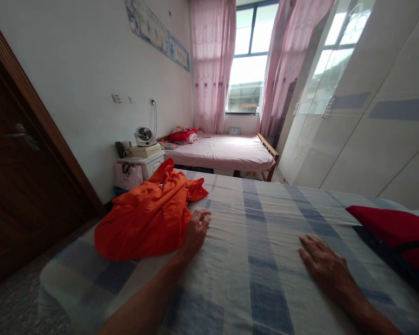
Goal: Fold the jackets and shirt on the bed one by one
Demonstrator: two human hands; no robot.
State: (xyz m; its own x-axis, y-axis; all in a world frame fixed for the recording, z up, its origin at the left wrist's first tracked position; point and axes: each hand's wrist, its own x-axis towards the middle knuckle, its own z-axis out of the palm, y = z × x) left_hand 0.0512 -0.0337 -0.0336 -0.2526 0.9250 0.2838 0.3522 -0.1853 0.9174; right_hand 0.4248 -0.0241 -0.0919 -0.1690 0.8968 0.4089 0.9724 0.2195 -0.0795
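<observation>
An orange garment (150,218), perhaps a shirt, lies bunched on the left side of a bed with a blue-and-white checked sheet (226,270). Right beside its edge is my left hand (197,228), fingers loosely bent and apart, with nothing visible in them. Whether it touches the cloth I cannot tell. My right hand (324,260) is palm down over the sheet, fingers stretched out, holding nothing. To its right lies a red cloth item (398,232) with a dark part beneath, cut off by the frame edge.
Beyond the bed stands a second bed (226,151) with a pink sheet, under a curtained window. A small fan (145,136) sits on a white bedside cabinet (153,163). White wardrobes (352,139) line the right; a brown door (28,186) is at left.
</observation>
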